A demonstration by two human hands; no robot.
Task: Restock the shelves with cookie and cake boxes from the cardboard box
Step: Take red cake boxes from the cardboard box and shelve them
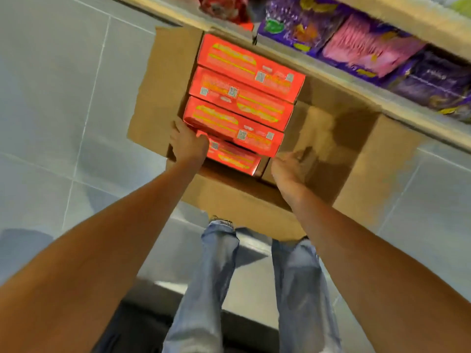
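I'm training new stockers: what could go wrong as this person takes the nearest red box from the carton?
The left hand grips the nearest red box at one end only, the right hand off it, so it may tilt and slip. The next red box seems to overlap it and could be dragged up too.

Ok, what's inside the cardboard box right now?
In the cardboard box, four red boxes fill the left half, the left hand gripping the nearest. The right half shows bare cardboard. Whatever lies under the red boxes is covered.
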